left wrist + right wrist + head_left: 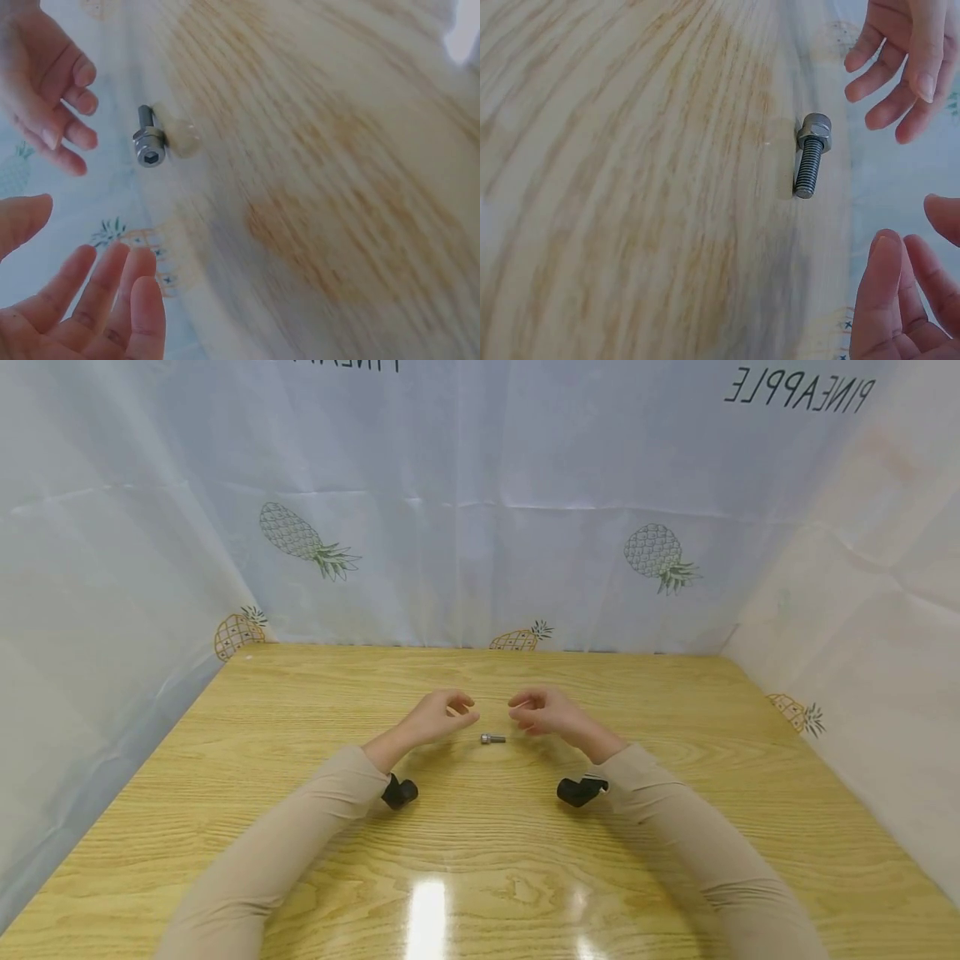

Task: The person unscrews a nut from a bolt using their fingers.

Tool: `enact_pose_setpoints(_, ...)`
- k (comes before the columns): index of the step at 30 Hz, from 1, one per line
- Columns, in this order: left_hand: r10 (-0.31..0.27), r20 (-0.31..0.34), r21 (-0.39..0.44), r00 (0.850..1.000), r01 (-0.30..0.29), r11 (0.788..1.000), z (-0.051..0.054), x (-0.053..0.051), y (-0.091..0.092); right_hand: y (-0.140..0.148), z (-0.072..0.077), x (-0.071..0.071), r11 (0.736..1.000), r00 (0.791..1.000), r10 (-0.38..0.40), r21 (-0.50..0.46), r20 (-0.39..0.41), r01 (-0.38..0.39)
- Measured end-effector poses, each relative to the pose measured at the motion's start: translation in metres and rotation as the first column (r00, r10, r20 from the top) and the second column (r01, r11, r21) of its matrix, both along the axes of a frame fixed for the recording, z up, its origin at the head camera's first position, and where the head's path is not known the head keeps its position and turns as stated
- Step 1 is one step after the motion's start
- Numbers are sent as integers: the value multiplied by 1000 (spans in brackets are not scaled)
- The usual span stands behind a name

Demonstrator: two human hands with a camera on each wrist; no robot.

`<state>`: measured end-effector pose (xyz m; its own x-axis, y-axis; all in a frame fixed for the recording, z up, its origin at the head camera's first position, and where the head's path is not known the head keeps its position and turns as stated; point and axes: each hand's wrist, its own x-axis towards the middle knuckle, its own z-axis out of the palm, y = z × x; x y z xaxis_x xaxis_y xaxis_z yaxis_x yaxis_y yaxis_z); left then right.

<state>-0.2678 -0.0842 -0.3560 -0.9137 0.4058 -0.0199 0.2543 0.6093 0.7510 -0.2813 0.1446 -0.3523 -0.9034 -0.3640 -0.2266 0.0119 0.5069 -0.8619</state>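
Observation:
A socket-head bolt (492, 738) with a threaded shank lies on its side on the table, its head toward the left hand. A hex nut (814, 138) sits on the bolt close under the head, and the hex socket shows in the left wrist view. My left hand (441, 716) hovers just beyond and left of the bolt, fingers relaxed and apart from the thumb. On the other side my right hand (551, 712) hovers likewise, fingers loosely bent. Neither hand touches the bolt or holds anything.
The wood-grain table (487, 852) reflects light near its front. Cloth curtains (480, 560) printed with pineapples stand behind it and at both sides. Dark wrist-mounted devices (400, 792) hang under both sleeves.

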Motion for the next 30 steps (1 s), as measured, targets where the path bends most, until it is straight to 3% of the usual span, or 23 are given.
enact_pose_setpoints(10, 15, 69, -24, 998, -14, 1000, -3, 1, 4, -2, -6, -2, 999, 998, 38, 17, 54, -39)
enact_pose_setpoints(23, 7, 158, 58, 987, -17, 998, -7, 4, 9, -6, -9, 1, 996, 992, 84, 28, 98, -87)
enact_pose_setpoints(30, 4, 150, 27, 989, -8, 1000, -9, 3, 12, -8, -12, 1, 997, 992, 72, 34, 100, -76)
